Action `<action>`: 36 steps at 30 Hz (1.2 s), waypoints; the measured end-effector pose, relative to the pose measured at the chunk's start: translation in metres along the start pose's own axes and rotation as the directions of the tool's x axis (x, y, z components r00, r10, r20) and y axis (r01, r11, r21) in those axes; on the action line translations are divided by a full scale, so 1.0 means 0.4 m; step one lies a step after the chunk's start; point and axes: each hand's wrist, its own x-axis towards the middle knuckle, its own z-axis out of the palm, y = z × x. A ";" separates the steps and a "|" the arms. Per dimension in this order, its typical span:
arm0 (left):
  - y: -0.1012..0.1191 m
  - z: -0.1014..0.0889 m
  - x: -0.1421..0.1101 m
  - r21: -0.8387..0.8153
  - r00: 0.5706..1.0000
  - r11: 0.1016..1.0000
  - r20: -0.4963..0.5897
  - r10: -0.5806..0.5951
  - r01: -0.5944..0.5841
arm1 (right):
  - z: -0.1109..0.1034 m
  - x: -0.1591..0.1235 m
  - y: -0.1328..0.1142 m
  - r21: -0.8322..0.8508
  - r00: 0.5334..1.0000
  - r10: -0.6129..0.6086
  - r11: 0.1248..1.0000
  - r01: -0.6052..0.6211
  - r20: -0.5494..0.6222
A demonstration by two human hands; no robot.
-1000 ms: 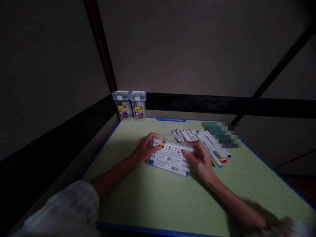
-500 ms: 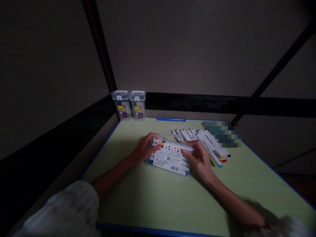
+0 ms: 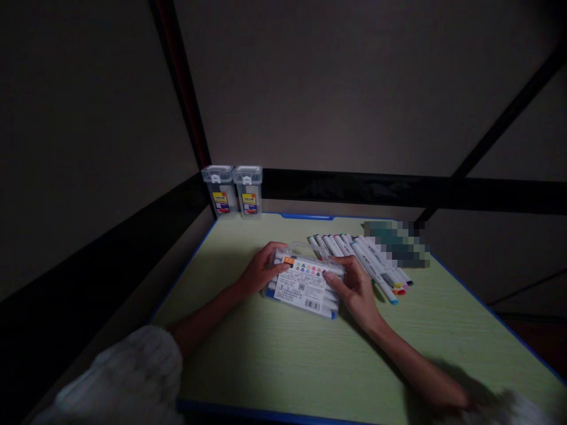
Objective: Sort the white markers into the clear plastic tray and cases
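Note:
A clear plastic marker case (image 3: 305,282) with a white label lies flat on the green table (image 3: 310,366), filled with white markers. My left hand (image 3: 258,271) grips its left end, thumb on the top. My right hand (image 3: 355,290) holds its right end, fingers over the top edge. Just right of the case, several loose white markers (image 3: 361,258) with coloured caps lie side by side on the table.
Two upright clear marker boxes (image 3: 233,190) with yellow labels stand at the table's far left corner. A blurred dark patch (image 3: 396,242) sits behind the loose markers. Black frame bars run behind and beside the blue-edged table.
Both hands and the case have stayed almost still; the view has shifted only slightly.

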 end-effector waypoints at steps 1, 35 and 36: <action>-0.002 0.000 0.000 -0.001 1.000 1.000 0.000 0.000 0.000 | 0.000 -0.001 0.000 -0.004 1.000 0.007 1.000 -0.007 -0.002; -0.002 0.014 -0.040 -0.303 0.950 0.909 -0.038 -0.311 0.285 | -0.012 -0.010 0.000 -0.060 0.996 0.090 0.994 -0.089 0.020; 0.000 0.008 -0.049 -0.304 0.942 0.903 -0.044 -0.332 0.304 | -0.011 -0.009 -0.001 -0.046 0.996 0.093 0.995 -0.093 0.016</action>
